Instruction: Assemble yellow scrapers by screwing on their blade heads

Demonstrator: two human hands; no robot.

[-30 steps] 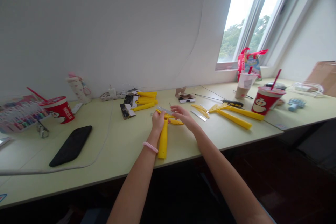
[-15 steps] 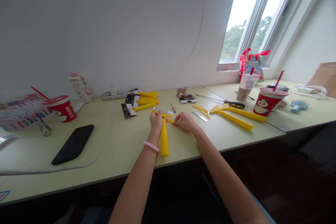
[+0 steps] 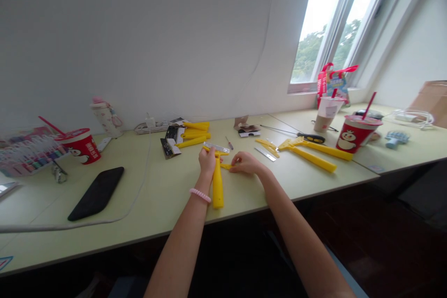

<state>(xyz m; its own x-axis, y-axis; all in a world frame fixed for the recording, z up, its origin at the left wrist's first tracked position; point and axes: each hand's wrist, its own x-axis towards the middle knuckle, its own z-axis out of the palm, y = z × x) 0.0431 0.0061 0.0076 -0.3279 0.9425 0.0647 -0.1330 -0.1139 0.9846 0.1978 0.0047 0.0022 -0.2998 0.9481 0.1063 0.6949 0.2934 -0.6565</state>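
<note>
My left hand [image 3: 207, 160] is closed around the head of a yellow scraper [image 3: 218, 186], whose handle points toward the table's front edge. A metal blade [image 3: 217, 147] lies across the scraper's head. Just right of it, my right hand [image 3: 246, 163] pinches a small flat yellow plastic piece [image 3: 226, 166] close to the table. Beyond that hand rest a loose blade [image 3: 265, 154], flat yellow plastic pieces [image 3: 268, 146] and two more yellow scrapers [image 3: 312, 157]. A small screwdriver [image 3: 229, 143] lies behind my hands.
Yellow handles [image 3: 193, 135] with black cards [image 3: 171, 142] lie at the back, near an opened small box [image 3: 247, 128]. A long screwdriver [image 3: 310, 138] and drink cups [image 3: 358, 135] stand right. On the left are a black phone [image 3: 98, 193], a white cable [image 3: 141, 186] and a red cup [image 3: 82, 146].
My right hand has shifted slightly down with the small yellow piece, which now shows more clearly beside the scraper. The left hand keeps its hold; the view has moved slightly.
</note>
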